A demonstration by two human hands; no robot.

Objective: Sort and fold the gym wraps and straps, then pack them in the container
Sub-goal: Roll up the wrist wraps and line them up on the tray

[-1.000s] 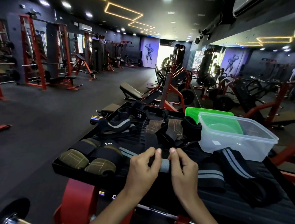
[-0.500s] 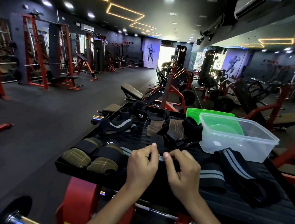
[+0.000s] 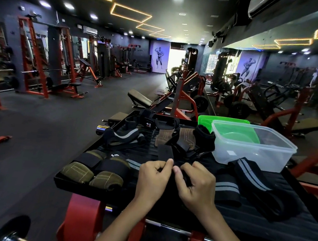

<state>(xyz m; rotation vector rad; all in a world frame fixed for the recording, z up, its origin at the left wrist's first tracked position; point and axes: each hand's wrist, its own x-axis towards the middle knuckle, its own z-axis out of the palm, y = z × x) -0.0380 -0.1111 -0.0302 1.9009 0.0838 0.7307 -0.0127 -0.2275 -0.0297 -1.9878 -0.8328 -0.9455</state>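
Note:
My left hand (image 3: 153, 179) and my right hand (image 3: 194, 185) both pinch a black wrap (image 3: 172, 181) with grey stripes at the near middle of the black bench pad (image 3: 271, 232). Their fingers curl round its rolled end, and most of the roll is hidden under them. The wrap's loose length (image 3: 225, 185) runs off to the right. A clear plastic container (image 3: 252, 145) stands at the back right, with a green lid (image 3: 221, 122) behind it. Another black striped wrap (image 3: 253, 176) lies in front of the container.
Two olive and black rolled wraps (image 3: 92, 170) sit at the pad's left edge. Brown leather grips (image 3: 174, 137) and black straps (image 3: 124, 136) lie further back. Red frame parts (image 3: 82, 215) stand below the pad. Gym machines fill the room behind.
Both hands moved closer together and curled over the wrap, covering the grey rolled end that showed between the fingers before.

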